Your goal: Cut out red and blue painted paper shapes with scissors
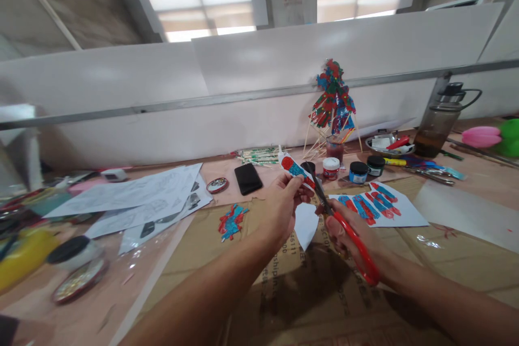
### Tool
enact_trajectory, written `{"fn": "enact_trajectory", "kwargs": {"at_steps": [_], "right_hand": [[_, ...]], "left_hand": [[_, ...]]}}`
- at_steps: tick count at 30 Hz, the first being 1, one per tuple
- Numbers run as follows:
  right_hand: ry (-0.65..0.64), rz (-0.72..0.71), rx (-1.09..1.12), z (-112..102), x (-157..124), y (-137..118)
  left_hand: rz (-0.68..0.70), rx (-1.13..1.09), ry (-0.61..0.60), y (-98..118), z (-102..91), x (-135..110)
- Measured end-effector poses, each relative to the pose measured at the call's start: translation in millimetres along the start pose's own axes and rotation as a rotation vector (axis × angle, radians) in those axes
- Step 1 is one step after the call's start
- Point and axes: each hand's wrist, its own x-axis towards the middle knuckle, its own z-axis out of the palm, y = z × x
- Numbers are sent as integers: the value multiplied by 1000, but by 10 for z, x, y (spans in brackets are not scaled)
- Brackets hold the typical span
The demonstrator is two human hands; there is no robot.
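My left hand pinches a small strip of painted paper, red and blue with a white margin. In my right hand is a pair of red-handled scissors, its blades against the strip's right edge. Below the hands a white paper offcut lies on flattened cardboard. Right of my right hand rests a white sheet painted with several red and blue shapes. A small pile of cut red and blue pieces sits left of my left hand.
Paint jars stand behind the hands, near a black phone. A painted paper figure on sticks leans by the wall. Printed sheets and a lidded jar are at left; a water bottle stands at right.
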Motion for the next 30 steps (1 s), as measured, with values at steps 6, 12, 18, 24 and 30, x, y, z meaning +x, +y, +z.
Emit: {"fn": "enact_trajectory", "kwargs": {"at_steps": [6, 12, 18, 24, 30], "right_hand": [[2, 36, 25, 5, -12, 100], [-27, 62, 47, 0, -10, 113], [-28, 40, 15, 0, -7, 66], [-1, 79, 66, 15, -28, 112], [-37, 97, 86, 11, -30, 120]], "left_hand": [[-3, 1, 2, -5, -6, 8], [-14, -1, 1, 0, -5, 7], [-1, 1, -4, 1, -1, 1], [-13, -3, -2, 6, -4, -4], [-11, -4, 6, 8, 8, -8]]}}
